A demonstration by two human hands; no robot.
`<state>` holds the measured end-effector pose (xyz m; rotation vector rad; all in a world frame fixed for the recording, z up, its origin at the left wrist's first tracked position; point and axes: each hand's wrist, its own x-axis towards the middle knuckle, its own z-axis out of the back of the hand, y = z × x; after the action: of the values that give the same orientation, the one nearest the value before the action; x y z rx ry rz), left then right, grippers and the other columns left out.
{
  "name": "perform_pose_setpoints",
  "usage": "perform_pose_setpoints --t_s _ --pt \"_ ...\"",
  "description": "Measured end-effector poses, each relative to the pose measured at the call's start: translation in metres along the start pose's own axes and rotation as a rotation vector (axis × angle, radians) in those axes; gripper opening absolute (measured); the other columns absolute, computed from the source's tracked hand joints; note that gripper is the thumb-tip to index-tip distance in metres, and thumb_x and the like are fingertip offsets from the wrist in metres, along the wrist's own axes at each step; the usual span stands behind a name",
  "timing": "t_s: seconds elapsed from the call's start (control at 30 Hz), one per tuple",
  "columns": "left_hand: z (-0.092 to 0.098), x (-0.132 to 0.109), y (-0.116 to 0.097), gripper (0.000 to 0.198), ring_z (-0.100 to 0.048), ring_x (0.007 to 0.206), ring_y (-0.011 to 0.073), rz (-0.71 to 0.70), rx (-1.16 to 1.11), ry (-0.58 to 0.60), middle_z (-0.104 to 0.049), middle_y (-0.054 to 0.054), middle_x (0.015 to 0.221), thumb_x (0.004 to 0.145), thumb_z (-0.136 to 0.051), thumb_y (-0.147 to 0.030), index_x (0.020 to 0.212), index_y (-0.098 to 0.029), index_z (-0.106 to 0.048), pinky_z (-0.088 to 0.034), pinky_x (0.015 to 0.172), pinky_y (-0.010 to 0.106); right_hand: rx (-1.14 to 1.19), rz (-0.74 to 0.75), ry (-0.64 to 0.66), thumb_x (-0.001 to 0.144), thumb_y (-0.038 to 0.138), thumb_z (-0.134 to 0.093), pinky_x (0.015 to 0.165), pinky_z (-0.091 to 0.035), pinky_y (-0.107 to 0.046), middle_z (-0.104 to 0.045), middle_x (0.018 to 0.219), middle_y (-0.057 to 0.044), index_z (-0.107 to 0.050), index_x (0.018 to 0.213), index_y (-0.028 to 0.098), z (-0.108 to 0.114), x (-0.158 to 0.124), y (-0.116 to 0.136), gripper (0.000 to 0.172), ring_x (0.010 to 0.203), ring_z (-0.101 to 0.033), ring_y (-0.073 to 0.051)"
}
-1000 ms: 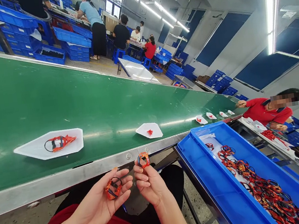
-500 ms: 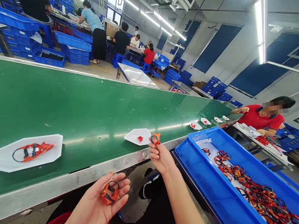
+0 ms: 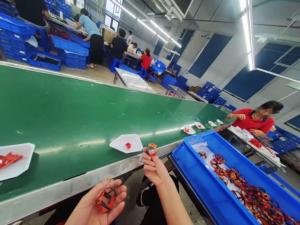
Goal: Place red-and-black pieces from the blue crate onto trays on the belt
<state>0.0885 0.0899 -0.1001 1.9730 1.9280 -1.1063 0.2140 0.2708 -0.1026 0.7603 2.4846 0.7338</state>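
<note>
My left hand (image 3: 97,210) is palm up, fingers loosely curled, with an orange-and-black looped band (image 3: 106,200) resting in it. My right hand (image 3: 155,168) is raised at the near edge of the green conveyor belt (image 3: 62,110), pinching a second orange-and-black loop (image 3: 151,149) between thumb and fingertips. Just left of that hand, a white pointed tray (image 3: 118,144) with a small red piece (image 3: 128,145) lies on the belt. Farther left is a larger-looking white tray (image 3: 28,155), partly out of view, with an orange-and-black looped piece (image 3: 2,162) in it.
To my right stands a blue bin (image 3: 206,186) with many orange-and-black loops (image 3: 261,201). Several small white trays (image 3: 189,129) are farther along the belt. A co-worker in red (image 3: 261,120) sits at its far end. The belt's metal rail (image 3: 65,188) runs before me.
The trays on the belt have shifted left in view, the nearest one now partly cut off. The view has turned slightly right. Both hands keep their loops.
</note>
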Motion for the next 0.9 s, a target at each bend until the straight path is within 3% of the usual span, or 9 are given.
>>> perform_pose_setpoints --t_s 0.17,0.37,0.57,0.67,0.77,0.9 --pt "0.001 0.000 -0.001 0.019 -0.068 0.080 0.0212 -0.006 -0.009 -0.010 -0.068 0.017 0.097 0.082 -0.059 -0.020 0.096 -0.009 -0.067 -0.058 0.069 0.033 0.037 -0.042 0.043 0.077 0.016 -0.068 0.032 -0.025 -0.002 -0.036 0.062 0.009 -0.057 0.089 0.015 0.000 0.001 -0.005 0.017 0.042 -0.027 0.000" --pt "0.002 -0.001 -0.002 0.019 -0.068 0.077 0.0208 0.011 -0.032 0.010 -0.068 0.017 0.095 0.083 -0.058 -0.021 0.093 -0.009 -0.068 -0.058 0.068 0.033 0.149 -0.099 0.003 0.078 0.009 -0.064 0.031 -0.026 -0.002 -0.039 0.062 0.008 -0.058 0.091 0.011 -0.002 0.003 -0.011 0.015 0.042 -0.031 0.001" --pt "0.003 0.000 -0.003 0.020 -0.068 0.078 0.0210 0.012 -0.049 0.026 -0.068 0.017 0.094 0.083 -0.058 -0.021 0.093 -0.008 -0.068 -0.058 0.069 0.033 0.077 -0.094 -0.027 0.077 0.008 -0.064 0.033 -0.026 -0.001 -0.039 0.062 0.008 -0.059 0.091 0.013 -0.006 0.003 -0.015 0.015 0.042 -0.030 0.001" --pt "0.002 -0.001 -0.004 0.020 -0.067 0.077 0.0204 0.005 -0.064 0.041 -0.068 0.016 0.093 0.084 -0.056 -0.022 0.093 -0.008 -0.068 -0.058 0.068 0.033 -0.051 -0.042 -0.091 0.072 0.014 -0.070 0.032 -0.024 -0.004 -0.040 0.060 0.008 -0.062 0.088 0.012 -0.013 0.004 -0.019 0.018 0.041 -0.027 0.002" --pt "-0.001 -0.002 -0.006 0.022 -0.067 0.076 0.0200 -0.012 -0.085 0.054 -0.067 0.016 0.092 0.085 -0.054 -0.021 0.093 -0.007 -0.067 -0.058 0.069 0.032 -0.308 0.128 -0.176 0.071 0.028 -0.073 0.032 -0.023 -0.009 -0.042 0.057 0.007 -0.064 0.084 0.013 -0.027 0.011 -0.024 0.022 0.040 -0.025 0.000" --pt "-0.005 -0.004 -0.009 0.023 -0.067 0.079 0.0204 -0.031 -0.132 0.052 -0.067 0.017 0.092 0.086 -0.051 -0.022 0.091 -0.006 -0.067 -0.058 0.071 0.032 -0.818 0.331 -0.191 0.079 0.041 -0.062 0.036 -0.034 -0.016 -0.053 0.063 0.003 -0.064 0.096 0.014 -0.049 0.016 -0.024 0.033 0.043 -0.038 -0.004"
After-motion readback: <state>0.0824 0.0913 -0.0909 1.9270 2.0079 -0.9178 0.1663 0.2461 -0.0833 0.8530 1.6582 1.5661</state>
